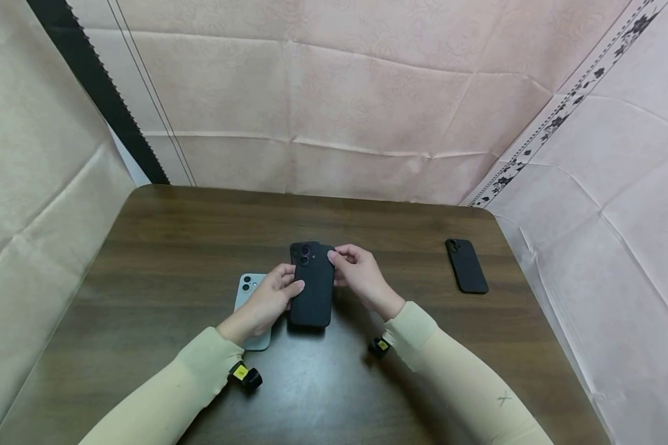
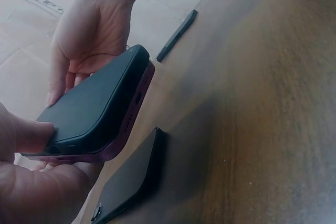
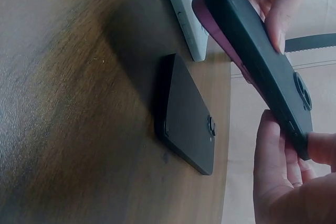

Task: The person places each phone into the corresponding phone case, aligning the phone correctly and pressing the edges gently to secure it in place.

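Note:
A purple phone (image 3: 223, 38) with a black phone case (image 1: 313, 296) over its back is held above the table between both hands. Along the lower end the purple edge shows beneath the case, in both wrist views. My left hand (image 1: 268, 300) grips the left side, thumb on the case's back and fingers underneath. At the upper right corner my right hand (image 1: 363, 279) pinches the case between thumb and fingers. Beneath them a black phone or case (image 3: 186, 116) lies on the table, mostly hidden in the head view. A light blue phone (image 1: 258, 342) lies partly under my left hand.
Toward the right side of the brown wooden table (image 1: 200, 228) lies another black phone or case (image 1: 467, 267), its camera end away from me. Pale cloth sheets (image 1: 367, 111) hang behind and beside the table.

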Motion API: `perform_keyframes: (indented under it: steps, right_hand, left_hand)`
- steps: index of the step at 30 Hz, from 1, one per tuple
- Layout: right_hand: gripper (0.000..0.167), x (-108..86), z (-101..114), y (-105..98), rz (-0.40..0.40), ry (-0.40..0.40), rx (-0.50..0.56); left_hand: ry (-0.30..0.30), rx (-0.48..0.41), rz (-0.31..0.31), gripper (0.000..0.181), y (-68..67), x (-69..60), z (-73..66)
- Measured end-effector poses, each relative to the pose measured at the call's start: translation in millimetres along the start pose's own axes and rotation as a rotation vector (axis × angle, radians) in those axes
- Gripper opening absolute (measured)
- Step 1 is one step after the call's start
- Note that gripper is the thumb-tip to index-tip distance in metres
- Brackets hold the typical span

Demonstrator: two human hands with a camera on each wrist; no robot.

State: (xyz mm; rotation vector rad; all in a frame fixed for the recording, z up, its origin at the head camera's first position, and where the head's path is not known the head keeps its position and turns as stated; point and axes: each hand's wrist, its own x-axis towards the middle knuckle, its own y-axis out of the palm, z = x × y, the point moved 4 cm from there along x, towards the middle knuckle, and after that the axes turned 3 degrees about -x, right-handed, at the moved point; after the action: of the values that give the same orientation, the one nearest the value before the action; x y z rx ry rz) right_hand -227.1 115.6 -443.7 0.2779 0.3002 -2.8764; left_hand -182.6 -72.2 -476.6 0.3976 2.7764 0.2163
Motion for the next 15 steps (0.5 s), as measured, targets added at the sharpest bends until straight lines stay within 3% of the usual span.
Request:
perform_keyframes:
  steps: [9,15]
  right_hand:
    - [0.032,0.4,0,0,0.018,0.042,0.008]
    - [0.028,-10.9,19,3,0.048,0.051,-0.005]
  left_hand:
    - [-0.004,0.019,-0.022,0.032,0.4,-0.7,2.3]
    - [-0.001,0.082,-0.054,0.036,-1.5,0.3,1.3]
